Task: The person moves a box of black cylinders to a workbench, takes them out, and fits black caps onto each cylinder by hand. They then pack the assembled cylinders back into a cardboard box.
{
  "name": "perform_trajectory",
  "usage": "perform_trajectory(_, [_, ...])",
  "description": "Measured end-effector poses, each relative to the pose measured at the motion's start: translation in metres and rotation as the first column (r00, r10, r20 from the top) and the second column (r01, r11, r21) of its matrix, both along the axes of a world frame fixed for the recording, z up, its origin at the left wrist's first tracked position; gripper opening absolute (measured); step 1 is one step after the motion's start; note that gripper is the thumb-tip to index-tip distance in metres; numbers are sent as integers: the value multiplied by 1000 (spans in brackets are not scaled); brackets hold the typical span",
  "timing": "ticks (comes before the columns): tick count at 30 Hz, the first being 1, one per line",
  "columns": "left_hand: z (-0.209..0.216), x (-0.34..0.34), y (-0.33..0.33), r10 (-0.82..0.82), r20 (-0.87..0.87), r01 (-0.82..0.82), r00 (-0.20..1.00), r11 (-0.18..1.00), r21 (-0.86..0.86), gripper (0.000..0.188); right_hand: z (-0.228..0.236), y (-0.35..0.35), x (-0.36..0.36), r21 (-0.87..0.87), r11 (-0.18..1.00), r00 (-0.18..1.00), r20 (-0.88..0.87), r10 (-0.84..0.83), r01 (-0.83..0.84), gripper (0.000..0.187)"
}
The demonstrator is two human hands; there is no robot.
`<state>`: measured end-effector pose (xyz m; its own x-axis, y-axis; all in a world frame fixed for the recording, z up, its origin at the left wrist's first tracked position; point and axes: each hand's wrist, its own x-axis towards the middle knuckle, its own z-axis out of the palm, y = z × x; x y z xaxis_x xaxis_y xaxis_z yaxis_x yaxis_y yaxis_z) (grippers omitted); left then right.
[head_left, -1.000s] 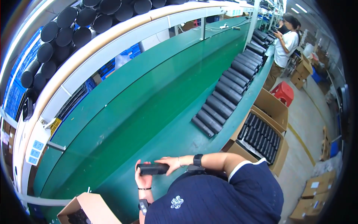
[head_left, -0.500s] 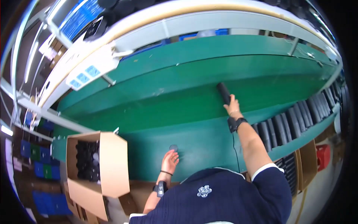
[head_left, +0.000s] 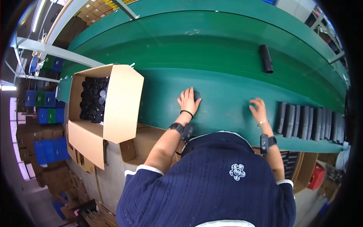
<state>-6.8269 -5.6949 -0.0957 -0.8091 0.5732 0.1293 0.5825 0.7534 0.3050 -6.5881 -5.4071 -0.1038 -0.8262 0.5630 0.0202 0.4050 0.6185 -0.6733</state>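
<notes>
My left hand [head_left: 188,102] lies palm down on the green bench [head_left: 223,113]. Between its thumb and forefinger is a round black disc [head_left: 197,95], partly covered by the fingers. Further right, my right hand [head_left: 258,109] hovers over the bench, empty, its fingers apart and slightly bent. Beyond it a black tube [head_left: 266,59] lies alone on the green belt [head_left: 227,56]. A row of similar black tubes [head_left: 306,121] stands side by side at the right of the bench, close to my right hand.
At the left an open cardboard box [head_left: 123,102] holds many black discs [head_left: 92,100]. Below the bench on the right, another carton [head_left: 302,170] contains dark tubes, beside a red stool [head_left: 317,176]. Grey metal rails [head_left: 62,52] cross at the upper left.
My right hand has let go of the black tube and drawn back from the belt. My left hand has turned palm down onto the disc. The whole view has shifted.
</notes>
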Motion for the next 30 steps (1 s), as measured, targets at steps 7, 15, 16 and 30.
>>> perform_trajectory(7, [-13, -37, -38, 163, -205, -193, 965, 972, -136, 28, 9, -78, 97, -320, 886, 941, 69, -331, 335, 19])
perform_trajectory(15, [-15, -26, -40, -389, -265, 342, 882, 917, -205, 34, 19, -153, 190, -357, 680, 762, 182, -622, 641, 16])
perform_trajectory(16, [-15, -29, -42, -359, -291, 292, 887, 924, -249, 34, 15, -162, 212, -402, 600, 709, 219, -670, 692, 16])
perform_trajectory(30, [7, 165, 76, -619, 139, 559, 773, 768, 311, 34, -72, -235, 485, -288, 426, 511, 578, -637, 857, 23])
